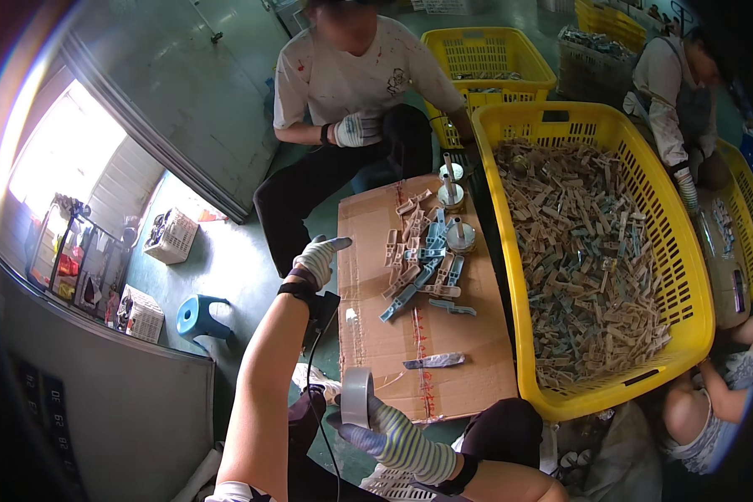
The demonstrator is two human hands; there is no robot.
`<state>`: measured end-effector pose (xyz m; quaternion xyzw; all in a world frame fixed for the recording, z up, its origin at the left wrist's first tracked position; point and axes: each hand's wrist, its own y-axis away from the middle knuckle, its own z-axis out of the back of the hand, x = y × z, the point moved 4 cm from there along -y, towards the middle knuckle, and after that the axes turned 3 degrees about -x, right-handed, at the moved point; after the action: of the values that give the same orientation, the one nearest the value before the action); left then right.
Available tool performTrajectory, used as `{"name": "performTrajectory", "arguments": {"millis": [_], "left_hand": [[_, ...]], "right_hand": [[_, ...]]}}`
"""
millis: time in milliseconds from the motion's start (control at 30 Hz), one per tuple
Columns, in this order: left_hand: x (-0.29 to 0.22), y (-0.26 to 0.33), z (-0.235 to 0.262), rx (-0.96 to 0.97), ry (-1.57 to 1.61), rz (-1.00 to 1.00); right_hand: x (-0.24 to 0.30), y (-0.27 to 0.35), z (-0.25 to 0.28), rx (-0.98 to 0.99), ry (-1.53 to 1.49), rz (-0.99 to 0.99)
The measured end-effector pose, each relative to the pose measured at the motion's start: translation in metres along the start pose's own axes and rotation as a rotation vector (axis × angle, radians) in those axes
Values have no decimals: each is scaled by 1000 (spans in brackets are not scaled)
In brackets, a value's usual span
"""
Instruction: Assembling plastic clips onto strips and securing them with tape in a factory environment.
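Observation:
My right hand [406, 442], in a striped glove, is closed around a roll of grey tape [358, 396] just off the near edge of a cardboard-topped table [376, 343]. At the table's left edge is my gloved left hand [318, 258], with fingers stretched to the right and nothing visible in them. Beige and blue plastic clips [422, 255], much like clothes pegs, lie in a heap on the cardboard. Nearer to me lies a slim, knife-like thing with a pale wrapped handle [439, 361]. Several upright metal pins on round bases [460, 234] stand along the far right edge.
A large yellow basket [523, 293] full of loose clips stands against the table's right side. Another yellow crate [477, 38] is behind it. Across the table sits a person [351, 75] in gloves; others work at the right. A blue stool [201, 316] stands left.

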<state>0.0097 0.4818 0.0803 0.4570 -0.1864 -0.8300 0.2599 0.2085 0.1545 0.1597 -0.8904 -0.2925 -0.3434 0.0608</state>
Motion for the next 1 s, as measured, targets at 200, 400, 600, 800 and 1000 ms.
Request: {"name": "performTrajectory", "arguments": {"millis": [200, 400, 600, 800, 1000], "left_hand": [[-8, 18, -1, 103, -334, -178], [-3, 17, 10, 60, 190, -100], [-9, 24, 7, 1, 278, 27], [-6, 23, 8, 53, 302, 18], [1, 18, 9, 65, 338, 19]], "right_hand": [[6, 0, -5, -30, -56, -7], [12, -2, -9, -28, -87, -37], [4, -4, -2, -30, -14, -23], [12, -4, -6, -44, -23, -18], [7, -6, -8, -49, -28, -34]]}}
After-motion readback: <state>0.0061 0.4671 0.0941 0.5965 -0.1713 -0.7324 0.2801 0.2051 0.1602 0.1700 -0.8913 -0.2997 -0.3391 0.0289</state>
